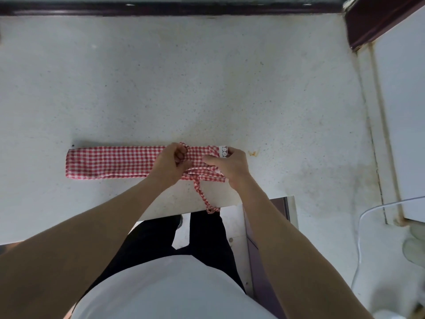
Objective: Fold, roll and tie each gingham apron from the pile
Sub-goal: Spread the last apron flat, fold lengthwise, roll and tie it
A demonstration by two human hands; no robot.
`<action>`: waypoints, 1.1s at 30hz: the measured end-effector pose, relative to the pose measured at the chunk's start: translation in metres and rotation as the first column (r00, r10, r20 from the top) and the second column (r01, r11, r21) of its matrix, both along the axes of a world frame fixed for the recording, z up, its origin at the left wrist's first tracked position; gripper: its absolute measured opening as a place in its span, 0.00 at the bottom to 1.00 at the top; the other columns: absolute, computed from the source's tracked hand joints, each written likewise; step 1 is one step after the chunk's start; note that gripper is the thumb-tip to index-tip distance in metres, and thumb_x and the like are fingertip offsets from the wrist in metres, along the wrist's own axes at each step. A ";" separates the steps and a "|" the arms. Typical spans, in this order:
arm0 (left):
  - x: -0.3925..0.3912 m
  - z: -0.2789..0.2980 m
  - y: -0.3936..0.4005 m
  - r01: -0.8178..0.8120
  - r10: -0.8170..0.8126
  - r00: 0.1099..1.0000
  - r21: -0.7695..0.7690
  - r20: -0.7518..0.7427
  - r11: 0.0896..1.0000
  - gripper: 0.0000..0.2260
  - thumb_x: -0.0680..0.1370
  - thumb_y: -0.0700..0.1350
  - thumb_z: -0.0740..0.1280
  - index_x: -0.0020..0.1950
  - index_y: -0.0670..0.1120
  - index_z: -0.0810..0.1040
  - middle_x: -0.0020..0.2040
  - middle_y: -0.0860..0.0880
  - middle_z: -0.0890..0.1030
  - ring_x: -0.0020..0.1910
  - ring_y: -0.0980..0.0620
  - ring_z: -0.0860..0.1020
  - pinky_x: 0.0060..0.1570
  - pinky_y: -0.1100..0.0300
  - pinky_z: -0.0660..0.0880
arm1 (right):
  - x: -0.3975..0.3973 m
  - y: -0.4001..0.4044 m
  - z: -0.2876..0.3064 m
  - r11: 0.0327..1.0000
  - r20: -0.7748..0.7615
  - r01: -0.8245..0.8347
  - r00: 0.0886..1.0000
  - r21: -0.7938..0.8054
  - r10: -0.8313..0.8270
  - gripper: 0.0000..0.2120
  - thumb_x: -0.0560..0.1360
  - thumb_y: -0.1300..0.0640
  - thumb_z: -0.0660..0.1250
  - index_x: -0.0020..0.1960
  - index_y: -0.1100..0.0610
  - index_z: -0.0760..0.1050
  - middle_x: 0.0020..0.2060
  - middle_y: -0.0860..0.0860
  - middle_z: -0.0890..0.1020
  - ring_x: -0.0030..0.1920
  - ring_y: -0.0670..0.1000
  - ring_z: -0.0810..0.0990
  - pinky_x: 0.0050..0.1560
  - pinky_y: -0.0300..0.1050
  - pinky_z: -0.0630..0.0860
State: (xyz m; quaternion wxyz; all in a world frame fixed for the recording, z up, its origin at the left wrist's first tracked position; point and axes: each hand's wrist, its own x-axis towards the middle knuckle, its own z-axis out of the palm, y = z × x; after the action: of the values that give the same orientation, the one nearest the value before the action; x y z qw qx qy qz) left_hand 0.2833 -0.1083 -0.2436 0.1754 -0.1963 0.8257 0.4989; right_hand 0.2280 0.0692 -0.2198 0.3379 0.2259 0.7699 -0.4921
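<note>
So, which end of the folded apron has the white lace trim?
The end under the right hand: white lace shows there. The apron's far-left end, away from both hands, shows only red gingham.

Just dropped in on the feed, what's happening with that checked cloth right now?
A person stands at a pale speckled counter working on a red gingham apron, already folded into a long flat strip. Both hands are at its right end: the left hand grips bunched fabric, the right hand holds the end by the white lace trim. One tie strap hangs over the counter's edge. It is not yet rolled or tied.
</note>
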 end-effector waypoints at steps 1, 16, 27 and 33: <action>-0.001 0.001 0.000 0.001 -0.001 1.000 0.020 0.019 1.000 0.12 0.75 0.42 0.74 0.53 0.45 0.73 0.43 0.50 0.75 0.40 0.56 0.73 0.41 0.72 0.71 | 0.000 -0.002 0.004 1.000 -0.019 0.009 1.000 -0.018 -0.010 0.16 0.61 0.59 0.83 0.46 0.58 0.82 0.39 0.52 0.86 0.43 0.56 0.86 0.49 0.56 0.84; 0.011 0.034 -0.056 -0.500 0.061 0.817 0.653 0.573 0.569 0.41 0.69 0.76 0.61 0.67 0.44 0.76 0.63 0.42 0.81 0.61 0.41 0.80 0.65 0.42 0.72 | 0.023 -0.082 0.041 0.924 -0.051 -0.374 0.927 -0.075 0.371 0.20 0.71 0.39 0.74 0.56 0.51 0.79 0.55 0.47 0.82 0.53 0.49 0.83 0.51 0.44 0.81; 0.055 0.005 -0.104 0.392 -0.308 0.892 -0.228 0.330 0.891 0.25 0.79 0.61 0.62 0.67 0.44 0.74 0.58 0.46 0.79 0.51 0.50 0.79 0.50 0.59 0.77 | 0.065 -0.090 -0.003 0.867 0.000 -0.413 0.903 0.278 0.431 0.44 0.64 0.36 0.78 0.68 0.58 0.64 0.57 0.51 0.74 0.56 0.53 0.77 0.55 0.50 0.80; 0.043 0.016 -0.103 0.458 -0.429 0.808 0.027 0.403 0.888 0.35 0.73 0.62 0.70 0.73 0.45 0.67 0.66 0.47 0.76 0.62 0.46 0.76 0.64 0.52 0.74 | 0.057 -0.081 0.004 0.988 0.104 -0.146 0.983 -0.045 0.150 0.31 0.61 0.52 0.84 0.61 0.59 0.78 0.50 0.48 0.84 0.47 0.47 0.84 0.50 0.45 0.83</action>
State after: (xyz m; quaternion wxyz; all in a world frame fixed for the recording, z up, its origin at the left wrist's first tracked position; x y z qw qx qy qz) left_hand 0.3262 -0.2117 -0.2277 0.4442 -0.1014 0.8124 0.3638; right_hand 0.2850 -0.0121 -0.2162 0.4185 0.1880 0.7559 -0.4671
